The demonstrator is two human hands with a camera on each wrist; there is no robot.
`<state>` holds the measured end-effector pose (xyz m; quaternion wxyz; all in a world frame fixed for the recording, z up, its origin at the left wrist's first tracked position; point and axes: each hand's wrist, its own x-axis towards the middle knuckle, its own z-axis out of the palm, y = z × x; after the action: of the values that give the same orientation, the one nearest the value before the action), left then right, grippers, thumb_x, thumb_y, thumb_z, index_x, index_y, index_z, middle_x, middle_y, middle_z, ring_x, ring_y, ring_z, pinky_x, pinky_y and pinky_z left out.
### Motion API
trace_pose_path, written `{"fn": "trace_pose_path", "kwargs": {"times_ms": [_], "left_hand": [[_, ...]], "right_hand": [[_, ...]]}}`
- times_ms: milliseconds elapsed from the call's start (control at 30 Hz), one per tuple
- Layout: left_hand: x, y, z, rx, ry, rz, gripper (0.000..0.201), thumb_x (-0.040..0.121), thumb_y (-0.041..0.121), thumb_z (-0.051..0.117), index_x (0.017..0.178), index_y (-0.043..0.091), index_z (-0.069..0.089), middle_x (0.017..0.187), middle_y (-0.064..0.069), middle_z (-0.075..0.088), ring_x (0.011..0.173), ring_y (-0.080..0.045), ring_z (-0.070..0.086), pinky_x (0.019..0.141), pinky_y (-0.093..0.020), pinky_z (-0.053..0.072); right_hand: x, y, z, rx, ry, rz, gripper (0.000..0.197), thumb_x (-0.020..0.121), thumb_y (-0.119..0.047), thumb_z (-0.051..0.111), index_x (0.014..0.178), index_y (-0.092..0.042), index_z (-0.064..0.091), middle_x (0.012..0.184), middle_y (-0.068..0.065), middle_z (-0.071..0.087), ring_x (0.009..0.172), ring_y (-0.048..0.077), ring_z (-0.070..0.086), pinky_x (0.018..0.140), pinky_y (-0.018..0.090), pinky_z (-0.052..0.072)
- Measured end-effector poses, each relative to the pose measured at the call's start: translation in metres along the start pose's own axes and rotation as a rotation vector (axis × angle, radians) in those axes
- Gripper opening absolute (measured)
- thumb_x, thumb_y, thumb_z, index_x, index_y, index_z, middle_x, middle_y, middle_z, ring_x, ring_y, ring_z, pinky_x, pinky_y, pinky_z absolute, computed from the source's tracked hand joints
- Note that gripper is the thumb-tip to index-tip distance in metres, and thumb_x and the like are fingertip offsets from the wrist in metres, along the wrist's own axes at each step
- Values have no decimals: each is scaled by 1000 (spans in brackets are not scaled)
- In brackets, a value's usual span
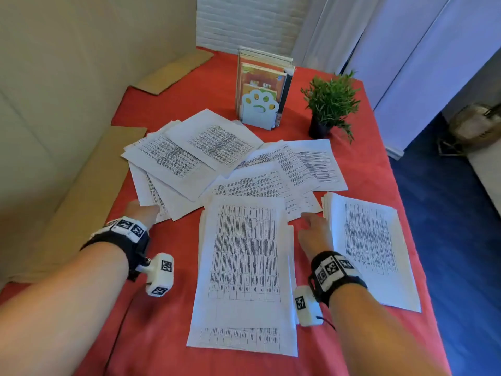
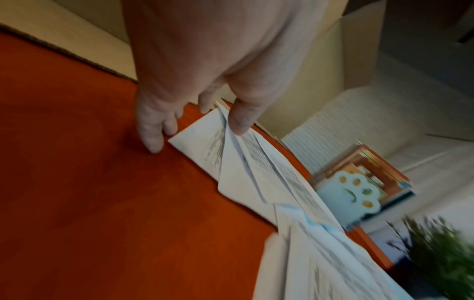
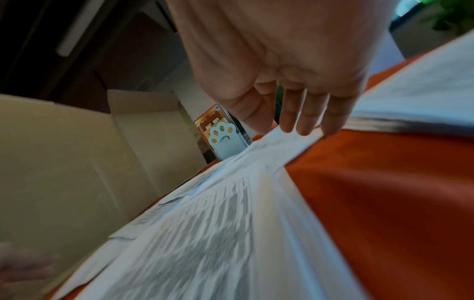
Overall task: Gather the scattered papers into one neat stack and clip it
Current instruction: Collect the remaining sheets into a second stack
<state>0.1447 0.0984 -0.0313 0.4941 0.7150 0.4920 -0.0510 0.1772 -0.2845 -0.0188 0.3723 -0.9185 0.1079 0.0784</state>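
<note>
Printed papers (image 1: 227, 164) lie scattered across the red-covered bench (image 1: 168, 335), filling the centre of the head view. A fanned group occupies the centre left, further overlapping sheets run toward the centre right, one loose pile (image 1: 244, 267) lies lengthwise at lower centre, and a squared stack (image 1: 371, 248) sits at the right edge of the cloth. The left hand (image 1: 143, 211) reaches the near corner of the fanned group at centre left; in the left wrist view the thumb (image 2: 241, 119) presses on top of the corner sheets, while the fingers (image 2: 151, 130) extend down onto the cloth beside the paper edge. The right hand (image 1: 315, 234) lies between the lower-centre pile and the right stack; in the right wrist view its fingers (image 3: 305, 113) are straight and close together, tips touching the edge of a sheet. A paw-shaped bookend (image 1: 259, 109) holding books (image 1: 264, 74) stands at upper centre, with a potted plant (image 1: 332, 104) just to its right. Cardboard flaps (image 1: 81, 202) border the left side.
</note>
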Motion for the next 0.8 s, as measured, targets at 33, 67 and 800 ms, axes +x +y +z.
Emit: {"fn": "trace_pose_path", "kwargs": {"times_ms": [33, 67, 800], "left_hand": [[7, 4, 1, -39, -29, -50, 49, 85, 19, 61, 128, 0, 46, 118, -20, 54, 95, -36, 53, 79, -41, 47], [11, 7, 0, -67, -49, -85, 42, 87, 18, 60, 122, -1, 47, 104, -17, 52, 82, -32, 49, 72, -39, 44], [1, -21, -1, 51, -16, 524, 88, 73, -7, 73, 147, 12, 29, 151, -9, 35, 139, -22, 32, 105, -23, 25]], "right_hand": [[12, -7, -3, -20, -7, -26, 44, 80, -4, 52, 121, -18, 60, 125, 8, 56, 111, 25, 57, 98, 33, 45], [23, -13, -6, -49, -20, -52, 46, 83, -4, 52, 126, -17, 56, 130, 9, 51, 116, 27, 54, 103, 35, 42], [108, -21, 32, -549, -347, -213, 63, 89, -26, 54, 144, -45, 29, 162, 0, 7, 148, 30, 6, 119, 46, 14]]}}
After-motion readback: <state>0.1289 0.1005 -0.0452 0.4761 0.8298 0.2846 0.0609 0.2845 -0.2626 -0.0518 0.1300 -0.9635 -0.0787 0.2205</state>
